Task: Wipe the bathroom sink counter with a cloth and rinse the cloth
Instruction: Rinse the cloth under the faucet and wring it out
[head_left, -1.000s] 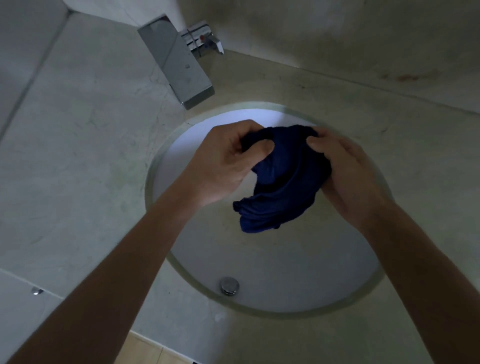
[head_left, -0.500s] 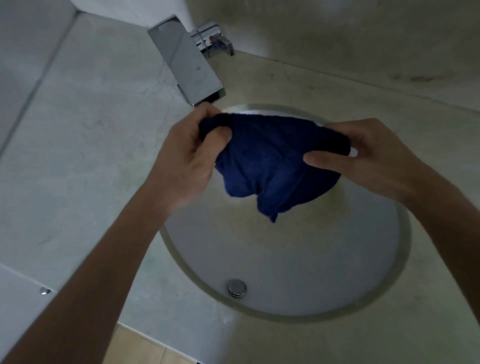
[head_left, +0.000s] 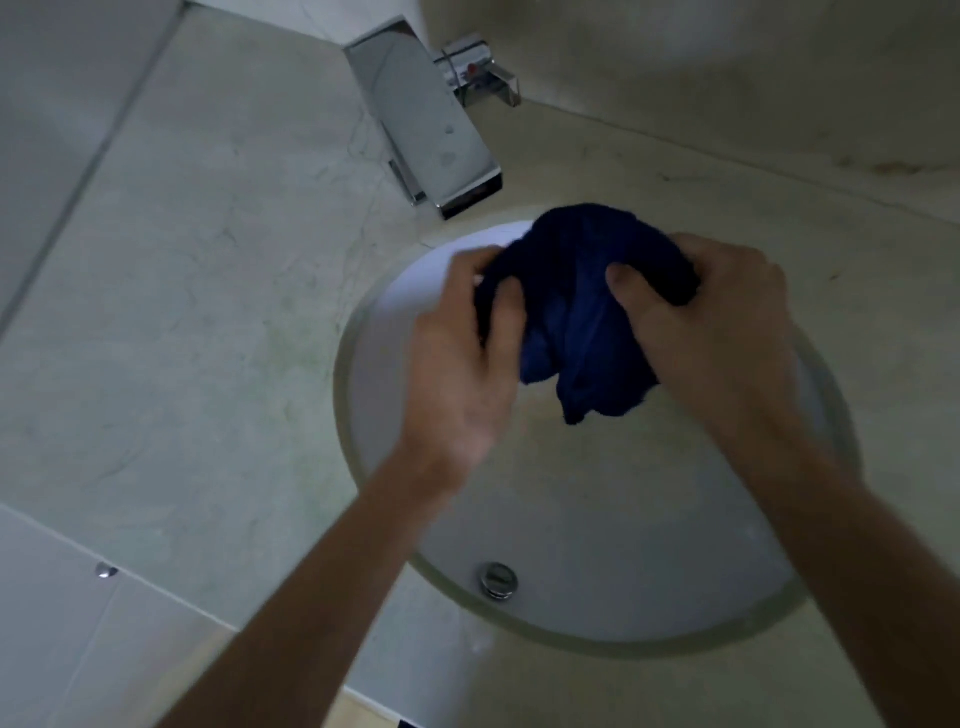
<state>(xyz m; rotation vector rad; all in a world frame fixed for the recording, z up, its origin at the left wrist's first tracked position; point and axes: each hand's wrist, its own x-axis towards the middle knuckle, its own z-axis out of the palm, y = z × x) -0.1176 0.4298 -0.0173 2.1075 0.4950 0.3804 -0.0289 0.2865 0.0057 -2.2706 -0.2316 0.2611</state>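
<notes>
A dark blue cloth (head_left: 576, 312) is bunched up over the far part of the round white sink basin (head_left: 597, 545). My left hand (head_left: 457, 364) grips its left side with the thumb pressed into the fabric. My right hand (head_left: 722, 322) grips its right side, thumb on top of the folds. A loose end of the cloth hangs down between the two hands. The chrome faucet spout (head_left: 431, 124) juts toward the basin just beyond the cloth; no water stream is visible.
A pale marble counter (head_left: 197, 291) surrounds the basin, wide on the left. The faucet handle (head_left: 483, 73) stands behind the spout by the back wall. A chrome overflow fitting (head_left: 498, 579) sits on the basin's near wall. A small metal knob (head_left: 106, 570) shows below the counter edge.
The hands had pulled apart and stretched the cloth out wide; now they have come together again and the cloth is bunched between them. The view has shifted slightly.
</notes>
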